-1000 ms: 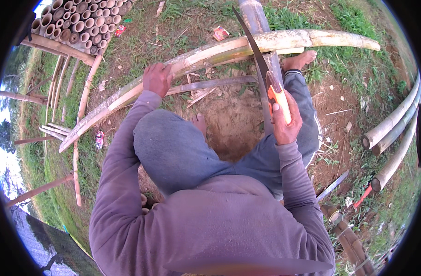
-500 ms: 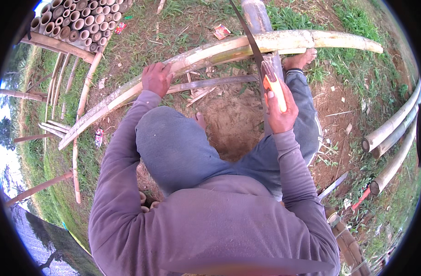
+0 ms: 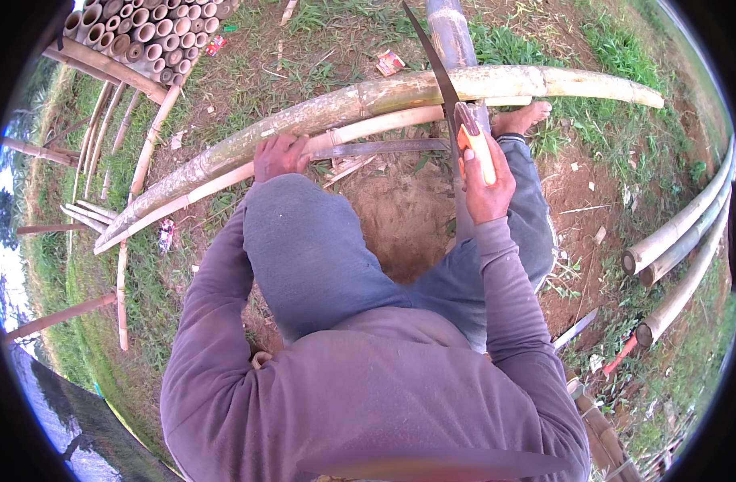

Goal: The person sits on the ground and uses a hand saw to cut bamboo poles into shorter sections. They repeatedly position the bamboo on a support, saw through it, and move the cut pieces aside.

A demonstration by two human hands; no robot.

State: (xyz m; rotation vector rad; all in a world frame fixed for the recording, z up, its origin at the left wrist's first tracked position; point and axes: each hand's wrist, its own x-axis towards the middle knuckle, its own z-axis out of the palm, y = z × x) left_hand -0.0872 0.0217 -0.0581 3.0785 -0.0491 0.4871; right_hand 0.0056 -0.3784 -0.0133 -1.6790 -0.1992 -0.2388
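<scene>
A long bamboo pole runs from the lower left to the far right, mottled green-grey, with a pale band along its near side. My left hand rests on that near side with bent fingers, holding the pole beside my left knee. In my right hand is the orange handle of a hand saw. Its dark, curved blade points away from me and crosses over the pole. Whether the teeth touch the bamboo I cannot tell. Under the pole lies a thicker greyish bamboo post.
Cut bamboo tubes are stacked on a rack at the far left. Several bamboo poles lie at the right. A long blade and a red-handled tool are on the ground near my right elbow. My bare foot is beside the post.
The pole has rolled: its mottled side now faces up and the pale band has turned toward me. My left hand has come slightly nearer. The saw stays in my right hand.
</scene>
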